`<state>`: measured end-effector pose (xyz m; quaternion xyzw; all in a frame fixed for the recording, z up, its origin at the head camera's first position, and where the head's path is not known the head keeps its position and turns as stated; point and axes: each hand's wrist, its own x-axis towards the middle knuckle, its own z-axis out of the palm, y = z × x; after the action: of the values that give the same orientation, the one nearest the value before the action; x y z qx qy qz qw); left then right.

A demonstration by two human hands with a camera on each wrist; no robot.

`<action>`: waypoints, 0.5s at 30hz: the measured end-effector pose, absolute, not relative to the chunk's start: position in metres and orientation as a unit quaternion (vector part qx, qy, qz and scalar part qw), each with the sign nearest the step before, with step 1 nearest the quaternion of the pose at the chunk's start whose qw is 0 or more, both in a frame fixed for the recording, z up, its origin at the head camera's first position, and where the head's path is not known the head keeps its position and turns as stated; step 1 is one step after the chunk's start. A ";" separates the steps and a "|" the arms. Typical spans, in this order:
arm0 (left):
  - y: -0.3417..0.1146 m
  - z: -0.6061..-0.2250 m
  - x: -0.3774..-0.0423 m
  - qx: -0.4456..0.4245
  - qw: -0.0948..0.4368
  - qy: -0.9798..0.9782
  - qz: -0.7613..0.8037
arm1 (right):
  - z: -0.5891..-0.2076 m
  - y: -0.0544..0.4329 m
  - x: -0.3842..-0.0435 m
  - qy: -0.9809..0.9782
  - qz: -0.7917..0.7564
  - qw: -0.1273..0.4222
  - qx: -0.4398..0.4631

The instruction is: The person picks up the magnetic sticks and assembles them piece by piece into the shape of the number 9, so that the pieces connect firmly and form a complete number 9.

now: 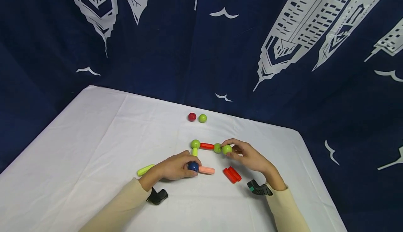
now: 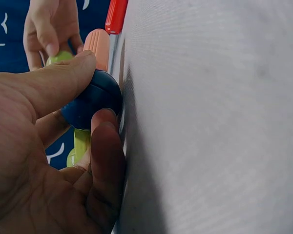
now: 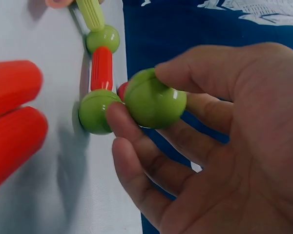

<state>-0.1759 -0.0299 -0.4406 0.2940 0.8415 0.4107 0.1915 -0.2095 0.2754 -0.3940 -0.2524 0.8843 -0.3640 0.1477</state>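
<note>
A person in cream sleeves [image 1: 119, 204] works two-handed over a white-covered table [image 1: 94, 148]. The left forearm slants in from the near left of the dark blue ball [image 1: 193, 167], the landmark here; the left hand [image 1: 174, 166], its back uppermost, curls thumb and fingers closely round that ball. The right forearm rises from the near right and bends inward at the wrist, bringing the right hand [image 1: 250, 156] to the ball's far right, where the thumb and fingers, parted only by its width, pinch a green ball [image 1: 227, 149] clear of the cloth.

A yellow-green rod [image 1: 195, 152] runs from the blue ball's far side to a corner green ball [image 1: 195, 144]; a red rod [image 1: 206, 146] leads rightward from there to an end green ball [image 1: 217, 148], just beside the pinched one (whether the two touch cannot be told). A salmon rod [image 1: 207, 170] meets the blue ball on its right. Farther right lie two loose red rods [image 1: 230, 176], side by side; to the left, a lime rod [image 1: 145, 170] is partly covered by the left wrist. Well beyond the blue ball sit a red ball [image 1: 192, 117] and a spare green ball [image 1: 203, 118].
</note>
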 end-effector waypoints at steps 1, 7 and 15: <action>-0.030 -0.441 -0.176 0.295 0.191 0.841 0.411 | -0.394 0.275 -0.207 0.884 -0.358 0.153 -0.258; -0.031 -0.440 -0.176 0.299 0.187 0.840 0.413 | -0.398 0.275 -0.197 0.877 -0.342 0.164 -0.295; -0.031 -0.440 -0.177 0.300 0.192 0.837 0.415 | -0.397 0.268 -0.184 0.886 -0.315 0.160 -0.299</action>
<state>-0.1767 -0.0314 -0.4398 0.2997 0.8372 0.4151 0.1923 -0.1841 0.2682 -0.3969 -0.2990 0.8863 -0.3154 0.1598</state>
